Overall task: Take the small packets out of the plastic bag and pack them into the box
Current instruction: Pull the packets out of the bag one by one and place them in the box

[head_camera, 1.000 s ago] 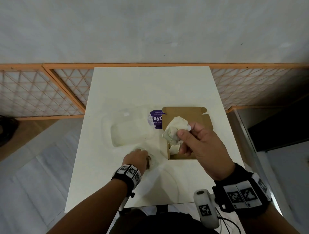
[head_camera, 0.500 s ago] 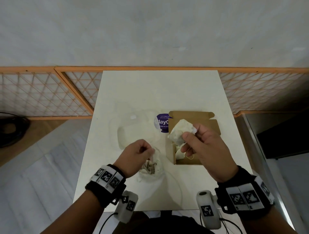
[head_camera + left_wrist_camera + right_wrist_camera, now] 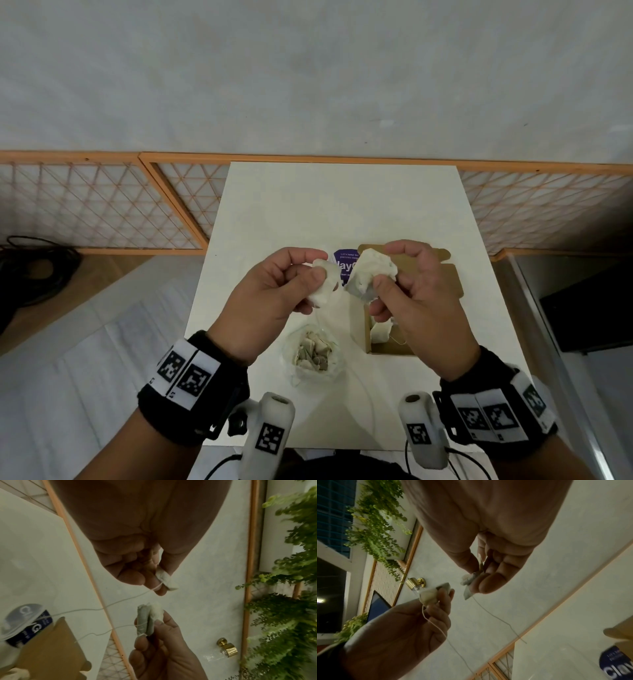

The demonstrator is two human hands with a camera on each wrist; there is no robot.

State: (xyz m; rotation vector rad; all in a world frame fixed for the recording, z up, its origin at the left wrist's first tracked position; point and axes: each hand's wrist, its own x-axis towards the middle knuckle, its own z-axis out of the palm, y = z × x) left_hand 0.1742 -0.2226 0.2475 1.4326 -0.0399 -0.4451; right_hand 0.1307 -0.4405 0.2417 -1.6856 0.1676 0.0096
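Note:
Both hands are raised above the white table (image 3: 342, 205), close together. My left hand (image 3: 317, 267) pinches one small white packet (image 3: 323, 286) (image 3: 165, 578), and a thin string (image 3: 102, 608) trails down from it. My right hand (image 3: 385, 265) pinches a bunch of white packets (image 3: 368, 274) (image 3: 468, 582) with strings hanging below. The clear plastic bag (image 3: 313, 354) lies open on the table beneath the hands, with several packets inside. The brown cardboard box (image 3: 359, 329) stands open under the right hand, and one packet (image 3: 378, 332) shows inside it.
A clear plastic wrapper with a purple label (image 3: 344, 265) lies behind the hands, next to the box lid (image 3: 450, 277). An orange lattice fence (image 3: 102, 205) runs behind the table. Black cables (image 3: 37, 270) lie on the floor at the left.
My left hand has come up out of the plastic bag with a packet and now sits level with my right hand. The right hand has lifted slightly with its packets.

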